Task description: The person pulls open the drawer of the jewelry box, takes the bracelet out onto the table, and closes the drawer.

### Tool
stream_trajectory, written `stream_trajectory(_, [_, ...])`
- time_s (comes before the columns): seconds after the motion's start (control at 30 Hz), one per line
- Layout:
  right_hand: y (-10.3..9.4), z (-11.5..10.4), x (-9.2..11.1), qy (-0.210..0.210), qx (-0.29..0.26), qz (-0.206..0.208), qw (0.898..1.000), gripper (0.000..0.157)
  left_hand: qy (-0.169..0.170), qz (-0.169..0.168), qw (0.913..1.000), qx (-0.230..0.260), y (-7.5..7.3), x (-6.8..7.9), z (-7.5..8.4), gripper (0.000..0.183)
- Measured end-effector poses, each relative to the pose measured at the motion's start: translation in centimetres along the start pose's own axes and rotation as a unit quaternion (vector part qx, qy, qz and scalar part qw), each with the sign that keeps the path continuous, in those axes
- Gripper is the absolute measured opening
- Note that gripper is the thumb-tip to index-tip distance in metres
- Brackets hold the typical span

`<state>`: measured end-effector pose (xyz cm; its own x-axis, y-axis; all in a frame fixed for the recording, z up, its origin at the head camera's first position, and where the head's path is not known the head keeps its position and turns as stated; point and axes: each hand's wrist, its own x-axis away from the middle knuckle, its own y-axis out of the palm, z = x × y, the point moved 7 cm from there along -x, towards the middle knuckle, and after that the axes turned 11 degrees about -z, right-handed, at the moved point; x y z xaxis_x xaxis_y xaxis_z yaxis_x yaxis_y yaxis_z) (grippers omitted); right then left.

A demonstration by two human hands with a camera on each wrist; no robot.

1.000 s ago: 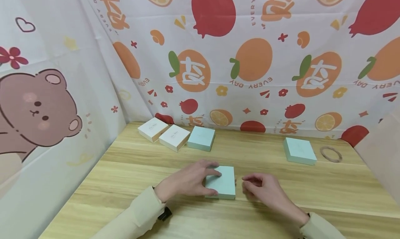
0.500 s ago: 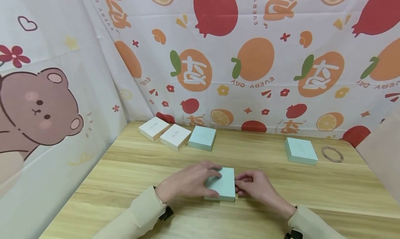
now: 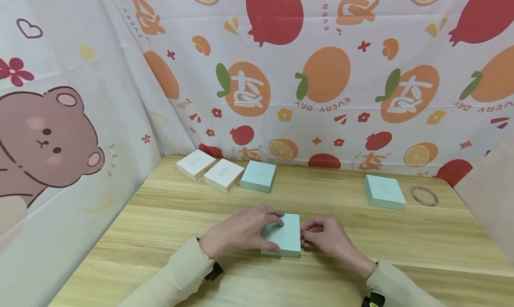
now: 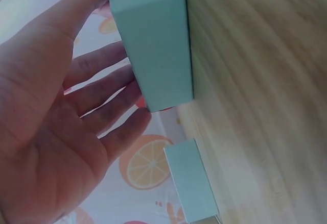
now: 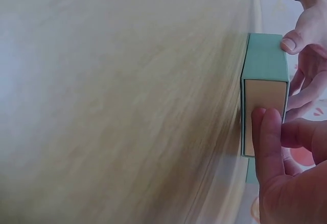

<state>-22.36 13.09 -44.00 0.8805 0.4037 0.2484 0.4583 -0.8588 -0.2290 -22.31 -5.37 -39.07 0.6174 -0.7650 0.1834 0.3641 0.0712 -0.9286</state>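
Note:
A mint-green drawer-style box (image 3: 291, 235) lies on the table in front of me. My left hand (image 3: 246, 231) holds it from the left, thumb at the near edge and fingers over the top and toward the far edge. At its right end my right hand (image 3: 331, 241) has thumb and fingers together, pinching at the small pull tab, which the fingers mostly hide. The right wrist view shows the tan drawer end (image 5: 265, 94) set inside the green sleeve (image 5: 266, 55), with fingertips right against it. In the left wrist view the green side (image 4: 156, 45) stands past the left palm.
Two white boxes (image 3: 196, 163) (image 3: 224, 173) and a mint-green box (image 3: 259, 173) stand at the back left. Another mint-green box (image 3: 385, 191) is at the back right, beside a brownish ring (image 3: 424, 196). A fruit-printed cloth (image 3: 321, 128) hangs behind the wooden table (image 3: 341, 191).
My right hand has moved left, from just beside the box to its right end, and its fingers have closed at the tab. The left hand keeps its hold on the box.

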Motion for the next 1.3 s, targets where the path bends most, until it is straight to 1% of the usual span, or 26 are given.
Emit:
stream_trajectory(0.37, [-0.13, 0.09, -0.07, 0.005, 0.025, 0.015, 1.0, 0.006, -0.011, -0.007, 0.9999, -0.009, -0.05, -0.22, 0.2, 0.057])
stream_trajectory(0.63, [-0.15, 0.06, 0.02, 0.006, 0.03, 0.012, 0.999, 0.005, -0.008, -0.005, 0.9999, -0.012, -0.12, -0.25, 0.25, 0.056])
stream_trajectory(0.73, [-0.16, 0.13, -0.02, 0.013, 0.032, 0.013, 0.999, 0.005, -0.008, -0.005, 0.9998, -0.017, -0.12, -0.28, 0.26, 0.055])
stream_trajectory(1.07, [-0.21, 0.05, 0.1, 0.034, 0.053, 0.031, 0.998, 0.005, -0.006, 0.001, 0.9997, -0.023, -0.12, -0.24, 0.32, 0.055])
stream_trajectory(1.3, [-0.45, 0.11, 0.11, 0.033, 0.062, 0.032, 0.997, 0.004, -0.003, 0.002, 0.9998, -0.021, -0.21, -0.13, 0.35, 0.055])
